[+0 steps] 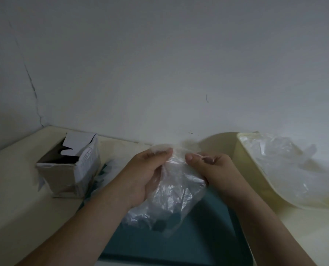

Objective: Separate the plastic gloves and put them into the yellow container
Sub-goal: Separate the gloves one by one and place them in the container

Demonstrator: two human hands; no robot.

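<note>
Box: we see an open cardboard box [69, 166] on the pale surface [16, 189].
Left hand: our left hand [146, 169] pinches the crinkled, clear plastic gloves [171, 196] at the top edge.
Right hand: our right hand [215, 169] pinches just beside it.
Tray: teal tray [207, 240] beneath the gloves.
Container: smooth yellow container [245, 162], right, holding loose film [294, 166].

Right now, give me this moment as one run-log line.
stage: separating | left hand: pinches plastic gloves | right hand: pinches same bundle | yellow container: holds loose gloves | teal tray: below hands
</note>
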